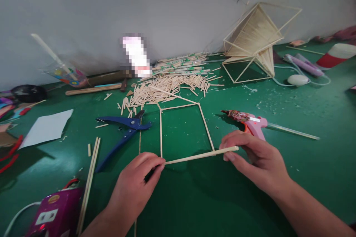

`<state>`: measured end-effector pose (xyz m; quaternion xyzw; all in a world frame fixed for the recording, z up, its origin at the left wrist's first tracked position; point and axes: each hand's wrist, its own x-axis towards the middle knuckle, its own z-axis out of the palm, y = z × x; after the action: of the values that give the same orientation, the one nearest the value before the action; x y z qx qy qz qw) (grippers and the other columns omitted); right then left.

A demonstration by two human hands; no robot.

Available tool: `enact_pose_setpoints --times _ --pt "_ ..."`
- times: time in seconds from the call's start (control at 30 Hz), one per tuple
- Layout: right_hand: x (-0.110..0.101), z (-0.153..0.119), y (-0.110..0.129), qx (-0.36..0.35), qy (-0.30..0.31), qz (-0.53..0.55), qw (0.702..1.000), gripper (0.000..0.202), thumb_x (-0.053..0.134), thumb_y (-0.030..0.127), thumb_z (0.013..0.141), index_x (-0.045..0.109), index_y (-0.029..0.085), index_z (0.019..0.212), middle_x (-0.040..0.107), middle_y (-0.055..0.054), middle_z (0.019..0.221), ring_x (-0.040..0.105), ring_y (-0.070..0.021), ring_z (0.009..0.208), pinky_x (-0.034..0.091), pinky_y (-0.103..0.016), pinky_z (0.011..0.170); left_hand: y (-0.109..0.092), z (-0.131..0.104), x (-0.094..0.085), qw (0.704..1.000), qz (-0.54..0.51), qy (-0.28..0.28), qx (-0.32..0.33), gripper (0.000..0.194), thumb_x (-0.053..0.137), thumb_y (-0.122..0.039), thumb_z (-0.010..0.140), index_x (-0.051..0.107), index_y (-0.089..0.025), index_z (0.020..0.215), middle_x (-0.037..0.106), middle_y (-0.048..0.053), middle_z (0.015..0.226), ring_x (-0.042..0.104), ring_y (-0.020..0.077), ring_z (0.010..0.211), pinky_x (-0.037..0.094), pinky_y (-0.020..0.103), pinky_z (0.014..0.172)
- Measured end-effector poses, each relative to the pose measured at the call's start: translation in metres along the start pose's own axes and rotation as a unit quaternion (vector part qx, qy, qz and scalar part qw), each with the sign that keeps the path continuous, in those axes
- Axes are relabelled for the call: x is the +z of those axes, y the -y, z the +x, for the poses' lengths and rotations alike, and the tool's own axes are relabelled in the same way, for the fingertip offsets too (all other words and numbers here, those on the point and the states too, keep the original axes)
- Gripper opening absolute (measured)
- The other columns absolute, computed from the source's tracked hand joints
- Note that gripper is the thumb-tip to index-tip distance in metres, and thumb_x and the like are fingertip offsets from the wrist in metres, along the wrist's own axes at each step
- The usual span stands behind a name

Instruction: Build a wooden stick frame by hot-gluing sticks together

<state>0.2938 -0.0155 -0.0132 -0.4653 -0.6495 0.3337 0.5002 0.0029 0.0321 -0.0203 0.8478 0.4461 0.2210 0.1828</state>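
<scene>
A thin wooden stick (pixel 191 157) lies across the near side of a frame of joined sticks (pixel 160 133) on the green table. My left hand (pixel 139 181) pinches its left end by the frame's near left corner. Thumb and fingers of my right hand (pixel 256 159) close round the stick near its right end, which sticks out past the frame's near right corner. Behind my right hand lies a pink glue gun (pixel 257 122) with a clear glue stick in its back. Blue cutters (pixel 125 127) rest left of the frame.
Many short sticks (pixel 167 89) are heaped behind the frame. A larger stick structure (pixel 256 40) stands at the back right. A purple power strip (pixel 55 211) and two long sticks (pixel 90 181) lie at the near left, white paper (pixel 47 127) farther left.
</scene>
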Motion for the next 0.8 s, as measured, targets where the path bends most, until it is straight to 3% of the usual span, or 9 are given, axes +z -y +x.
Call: enact_pose_setpoints --times 0.8 --pt "0.0006 0.0009 0.0005 0.015 -0.015 -0.005 1.0 0.016 0.056 0.012 0.086 0.06 0.026 0.094 0.063 -0.002 0.081 0.062 -0.0185 0.081 0.051 -0.032 0.069 -0.001 -0.0008 0.0036 1.0 -0.015 0.003 0.003 0.014 0.055 -0.021 0.09 0.066 -0.026 0.095 0.066 -0.001 0.093 0.065 0.0115 0.084 0.051 0.021 0.076"
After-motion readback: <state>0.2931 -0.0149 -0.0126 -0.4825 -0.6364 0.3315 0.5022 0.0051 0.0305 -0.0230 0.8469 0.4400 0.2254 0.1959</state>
